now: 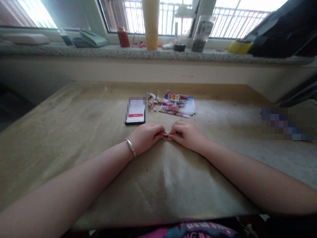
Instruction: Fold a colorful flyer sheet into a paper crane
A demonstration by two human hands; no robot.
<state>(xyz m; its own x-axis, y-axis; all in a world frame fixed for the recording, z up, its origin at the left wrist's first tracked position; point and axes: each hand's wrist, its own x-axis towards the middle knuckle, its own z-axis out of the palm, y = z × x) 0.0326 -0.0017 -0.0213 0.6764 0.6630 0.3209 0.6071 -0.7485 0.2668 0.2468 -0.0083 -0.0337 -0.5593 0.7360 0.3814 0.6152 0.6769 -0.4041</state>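
Both of my hands meet at the middle of the table over a small piece of folded printed paper (166, 135). Its left end is pinched by my left hand (148, 136), which has a silver bangle (130, 147) at the wrist. My right hand (186, 135) pinches the right end with its fingers closed. The fingers cover most of the paper, so its full shape is hidden. Beyond the hands lie several folded paper pieces (154, 100) and, touching them, a stack of colourful printed sheets (182, 105).
A phone (135, 111) with a lit screen lies just beyond my left hand. At the right edge of the table (74, 132) is a blurred-out bluish item (284, 124). Along the windowsill (94, 53) stand a red bottle (123, 38), a tall yellow cylinder (151, 24) and clear containers (200, 38).
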